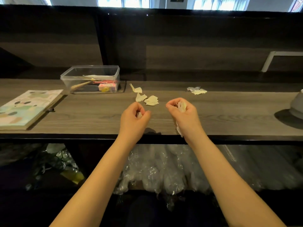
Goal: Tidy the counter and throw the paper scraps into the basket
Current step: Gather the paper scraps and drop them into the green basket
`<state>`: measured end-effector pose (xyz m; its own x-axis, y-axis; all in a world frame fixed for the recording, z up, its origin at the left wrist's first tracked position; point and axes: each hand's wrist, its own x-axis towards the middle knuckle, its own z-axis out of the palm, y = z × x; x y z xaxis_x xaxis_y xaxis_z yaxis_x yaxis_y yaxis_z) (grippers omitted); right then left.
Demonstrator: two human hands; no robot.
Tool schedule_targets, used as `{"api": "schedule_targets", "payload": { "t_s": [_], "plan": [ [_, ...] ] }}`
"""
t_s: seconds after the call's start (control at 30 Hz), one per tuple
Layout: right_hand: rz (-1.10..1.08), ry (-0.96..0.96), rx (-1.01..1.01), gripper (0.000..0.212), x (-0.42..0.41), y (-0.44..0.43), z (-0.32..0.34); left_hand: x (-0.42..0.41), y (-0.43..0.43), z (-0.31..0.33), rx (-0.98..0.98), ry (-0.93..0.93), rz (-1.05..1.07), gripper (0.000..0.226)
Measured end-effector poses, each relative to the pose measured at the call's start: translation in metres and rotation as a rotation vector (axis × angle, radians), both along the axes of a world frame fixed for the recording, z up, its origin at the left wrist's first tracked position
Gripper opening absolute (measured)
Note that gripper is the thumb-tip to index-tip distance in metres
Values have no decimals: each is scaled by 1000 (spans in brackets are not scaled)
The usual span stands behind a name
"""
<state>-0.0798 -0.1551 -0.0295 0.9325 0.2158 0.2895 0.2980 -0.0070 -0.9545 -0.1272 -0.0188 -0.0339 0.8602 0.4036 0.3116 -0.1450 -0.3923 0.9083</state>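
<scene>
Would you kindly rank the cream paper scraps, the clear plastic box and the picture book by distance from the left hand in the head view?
1. Cream paper scraps, just beyond the left hand.
2. Clear plastic box, farther back, leftward.
3. Picture book, far left.

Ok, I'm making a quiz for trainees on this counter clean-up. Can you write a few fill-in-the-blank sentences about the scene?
1. The right hand is closed around a bunch of paper ____.
2. The clear plastic box has no ____ on it.
3. The illustrated book lies to the ____ of the clear plastic box.
4. Loose scraps lie on the counter just beyond the ____ hand.

Missing words: scraps; lid; left; left
</scene>
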Motion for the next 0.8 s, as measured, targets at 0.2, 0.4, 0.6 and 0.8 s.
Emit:
{"api": "schedule_targets", "payload": {
  "t_s": [0.2,0.4,0.6,0.8],
  "plan": [
    [62,-38,-14,20,-53,8,-18,-59,10,-17,127,-47,67,27],
    [168,-26,-201,19,-90,42,-57,-113,50,-53,356,18,184,37],
    [293,28,-387,15,-112,93,-105,-161,107,-103,412,189,257,35],
    [455,14,-615,14,-129,152,-146,-201,166,-157,451,405,373,20]
  ]
}}
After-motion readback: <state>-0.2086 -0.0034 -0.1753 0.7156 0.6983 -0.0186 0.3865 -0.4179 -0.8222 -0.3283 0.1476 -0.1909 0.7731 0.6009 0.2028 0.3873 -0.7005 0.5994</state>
